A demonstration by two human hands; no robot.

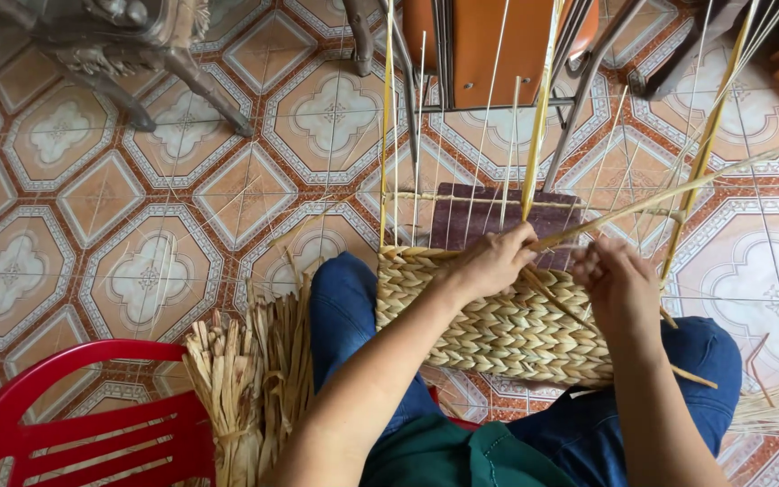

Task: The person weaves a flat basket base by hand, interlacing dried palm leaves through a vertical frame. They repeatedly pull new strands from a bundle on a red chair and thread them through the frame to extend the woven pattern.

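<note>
Pretty cramped up front from where I'm watching. The thin upright stakes (489,126) fence in the top of the woven basket (498,329) on my lap, with only narrow slots between them. Just past those, the orange chair (489,41) and its metal legs block the way forward. On my left, the straw bundle (245,388) leans against my knee, red plastic chair (74,424) right beside it. The patterned tile floor (92,225) further left is my open room, up to the dark carved furniture legs (146,81).
</note>
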